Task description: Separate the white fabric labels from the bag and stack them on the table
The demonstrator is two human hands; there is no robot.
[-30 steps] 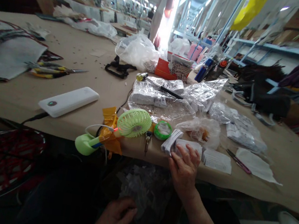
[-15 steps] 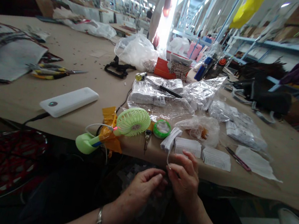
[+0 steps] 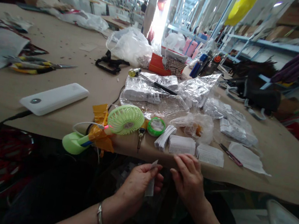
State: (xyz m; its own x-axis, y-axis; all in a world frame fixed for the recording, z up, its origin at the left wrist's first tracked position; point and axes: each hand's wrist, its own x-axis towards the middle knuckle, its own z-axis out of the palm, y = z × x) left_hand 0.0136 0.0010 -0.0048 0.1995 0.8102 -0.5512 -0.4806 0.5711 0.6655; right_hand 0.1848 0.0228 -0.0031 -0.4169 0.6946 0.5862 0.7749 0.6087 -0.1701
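Note:
My left hand (image 3: 137, 182), with a metal bangle at its wrist, pinches a thin white label (image 3: 150, 190) between thumb and fingers, just off the table's front edge. To its right, my right hand (image 3: 192, 180) has its fingers stretched out and the thumb apart, with nothing visible in it. Its fingertips are at the front edge of a stack of printed white labels (image 3: 182, 146); whether they touch it I cannot tell. A second label stack (image 3: 210, 155) lies to the right, and a fanned, tilted bundle of labels (image 3: 165, 138) to the left.
Left of the labels are a green tub (image 3: 156, 126), a screwdriver-like tool (image 3: 140, 137) and a green fan (image 3: 125, 119) taped at the edge. Behind lie plastic-bagged labels (image 3: 147, 91) with a small hammer (image 3: 154, 82). A white power bank (image 3: 55, 99), pliers (image 3: 36, 65) and tweezers (image 3: 230, 154) also lie here.
The strip that my right hand held up by the fanned bundle is now in my left hand. My right hand has let go and opened beside the middle stack. The view has shifted slightly.

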